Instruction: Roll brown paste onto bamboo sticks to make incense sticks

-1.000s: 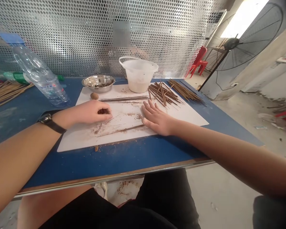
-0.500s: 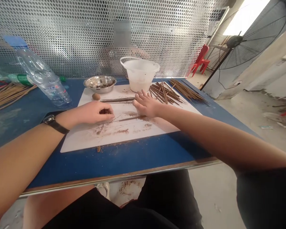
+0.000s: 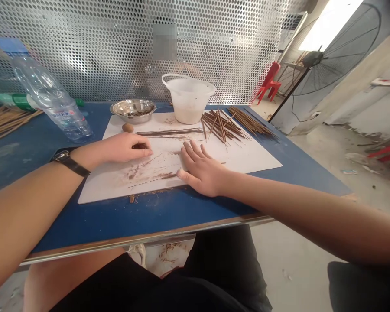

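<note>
My right hand point(image 3: 203, 171) lies flat, fingers spread, across an incense stick point(image 3: 169, 176) on the white board point(image 3: 260, 162). The stick's bare thin end points left and its brown-coated part runs under my palm. Resting at the board's left side, my left hand point(image 3: 126, 147) is curled, thumb towards the fingers; something dark shows in its hollow, too shadowed to name. Behind it sits a brown lump of paste point(image 3: 128, 127). Thin bare sticks point(image 3: 172, 133) lie in a row beyond both hands. Coated incense sticks point(image 3: 222, 125) are heaped at the right.
A metal bowl point(image 3: 133, 110) with dark scraps and a white plastic bucket point(image 3: 191, 102) stand at the back. A large water bottle point(image 3: 56, 97) leans at left. More sticks point(image 3: 251, 122) lie at right. A perforated metal screen point(image 3: 84, 47) closes off the table's far side.
My right hand has slid towards me over the board, and the incense stick beneath it has moved nearer the front edge. My left hand stays curled in about the same place.
</note>
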The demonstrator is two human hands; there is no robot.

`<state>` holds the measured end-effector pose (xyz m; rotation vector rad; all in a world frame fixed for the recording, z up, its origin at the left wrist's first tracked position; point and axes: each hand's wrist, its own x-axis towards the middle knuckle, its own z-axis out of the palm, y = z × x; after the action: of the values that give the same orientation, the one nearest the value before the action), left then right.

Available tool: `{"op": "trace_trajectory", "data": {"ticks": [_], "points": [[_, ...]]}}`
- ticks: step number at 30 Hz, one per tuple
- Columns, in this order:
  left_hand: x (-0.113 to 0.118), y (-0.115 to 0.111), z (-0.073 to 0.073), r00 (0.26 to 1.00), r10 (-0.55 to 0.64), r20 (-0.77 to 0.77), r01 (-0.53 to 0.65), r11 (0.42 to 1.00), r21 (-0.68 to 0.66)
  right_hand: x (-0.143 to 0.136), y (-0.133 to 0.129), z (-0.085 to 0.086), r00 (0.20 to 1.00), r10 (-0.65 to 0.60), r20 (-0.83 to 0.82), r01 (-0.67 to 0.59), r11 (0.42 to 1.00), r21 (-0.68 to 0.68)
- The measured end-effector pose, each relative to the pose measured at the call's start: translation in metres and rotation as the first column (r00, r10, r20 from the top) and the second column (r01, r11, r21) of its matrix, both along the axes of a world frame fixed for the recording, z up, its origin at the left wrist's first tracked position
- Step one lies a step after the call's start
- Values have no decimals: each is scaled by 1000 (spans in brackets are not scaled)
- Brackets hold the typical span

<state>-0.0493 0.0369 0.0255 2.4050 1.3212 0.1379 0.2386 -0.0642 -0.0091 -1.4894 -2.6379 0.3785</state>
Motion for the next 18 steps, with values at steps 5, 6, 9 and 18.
{"op": "trace_trajectory", "data": {"ticks": [5, 6, 9, 18], "points": [[8, -4, 5, 997, 36, -63, -38, 999, -20, -8, 11, 1, 999, -38, 20, 38, 999, -14], [9, -4, 5, 997, 31, -73, -33, 999, -22, -12, 21, 1, 998, -53, 27, 54, 998, -19], [9, -5, 5, 997, 35, -69, -37, 999, -19, -25, 57, 2, 996, -85, 37, 86, 996, -27], [4, -3, 3, 998, 47, -49, -48, 998, -32, -30, 68, 1, 998, -66, 18, 66, 998, -23]]}}
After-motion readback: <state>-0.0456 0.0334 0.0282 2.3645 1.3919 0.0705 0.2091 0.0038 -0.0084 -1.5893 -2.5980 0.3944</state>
